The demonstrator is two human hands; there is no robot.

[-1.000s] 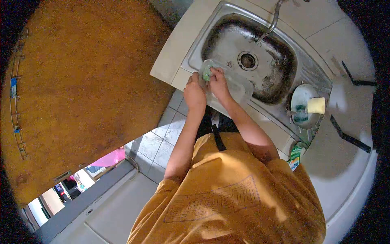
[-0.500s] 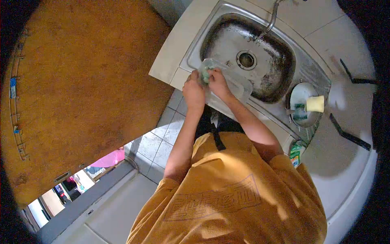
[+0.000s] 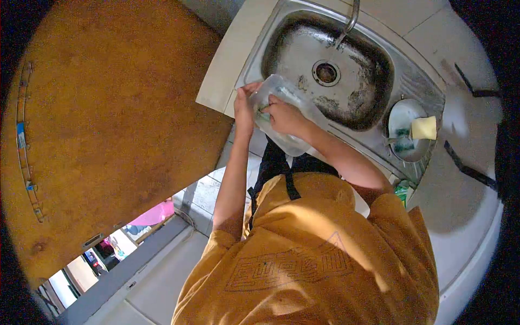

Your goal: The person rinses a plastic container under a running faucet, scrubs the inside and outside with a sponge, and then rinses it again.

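Observation:
A clear plastic container (image 3: 279, 86) is tilted over the front edge of the sink, its inside facing up toward me. My left hand (image 3: 245, 108) is closed around its left rim. My right hand (image 3: 286, 117) reaches into it with bent fingers pressed against the inner wall. A bit of a green scouring pad (image 3: 263, 111) shows under those fingertips; most of it is hidden by the hand.
The metal sink (image 3: 303, 49) lies beyond the container, with a faucet (image 3: 353, 19) running over it. On the drainboard at right, an oval dish (image 3: 401, 116) carries a yellow sponge (image 3: 424, 128) and something dark green. A brown wooden door (image 3: 119, 108) stands at left.
The container has turned so its inside faces me more. My left hand has shifted left along its rim, and my right hand has moved lower inside, covering most of the green pad.

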